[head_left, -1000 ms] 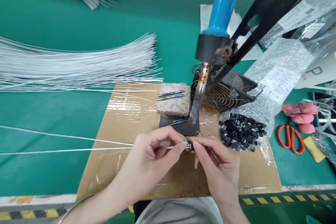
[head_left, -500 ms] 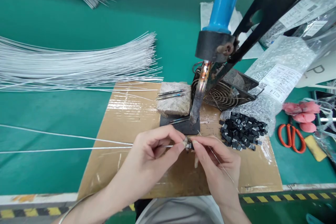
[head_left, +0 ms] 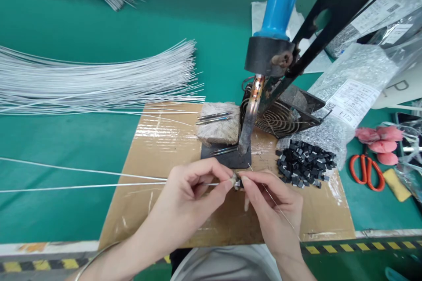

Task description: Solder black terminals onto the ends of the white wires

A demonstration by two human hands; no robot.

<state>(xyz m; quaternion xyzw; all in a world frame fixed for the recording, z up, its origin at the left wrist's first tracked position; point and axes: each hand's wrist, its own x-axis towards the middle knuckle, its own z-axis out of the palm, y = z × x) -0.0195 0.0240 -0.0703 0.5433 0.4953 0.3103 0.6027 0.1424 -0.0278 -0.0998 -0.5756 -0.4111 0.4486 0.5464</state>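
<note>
My left hand point(head_left: 189, 199) pinches the end of a thin white wire point(head_left: 82, 187) that runs off to the left across the green mat. My right hand point(head_left: 275, 210) pinches a small black component point(head_left: 238, 183) against that wire end, and a thin strand of solder wire point(head_left: 273, 202) crosses its fingers. Both hands meet over the taped cardboard board point(head_left: 158, 149), just in front of the tip of the mounted soldering iron point(head_left: 252, 114) with its blue handle point(head_left: 280, 6).
A pile of small black components point(head_left: 305, 167) lies to the right on the board. A sponge block point(head_left: 220, 128) with tinned wire ends sits by the iron, with a small fan point(head_left: 280, 116) behind it. Bundles of white wires point(head_left: 99, 81) lie left. Orange scissors point(head_left: 365, 171) and plastic bags point(head_left: 356, 88) are at the right.
</note>
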